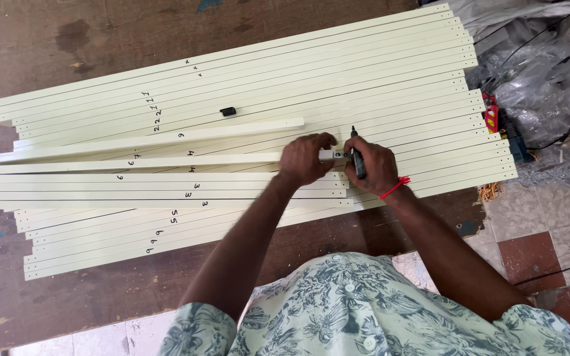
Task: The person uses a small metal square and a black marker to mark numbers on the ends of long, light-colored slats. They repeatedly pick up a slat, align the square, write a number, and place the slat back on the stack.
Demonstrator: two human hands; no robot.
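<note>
Left hand covers the end of one pale bar. Marker barrel half buried in right hand. Longest bar cut off at the left edge. Plastic heap contents unclear.

Long pale-cream painted strips look smooth and matt; the brown wooden tabletop is worn, stained; black plastic marker is glossy

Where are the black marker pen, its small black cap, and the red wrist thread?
black marker pen [357, 160], head view, barrel middle.
small black cap [228, 111], head view, centre.
red wrist thread [394, 188], head view, band's middle.
</note>
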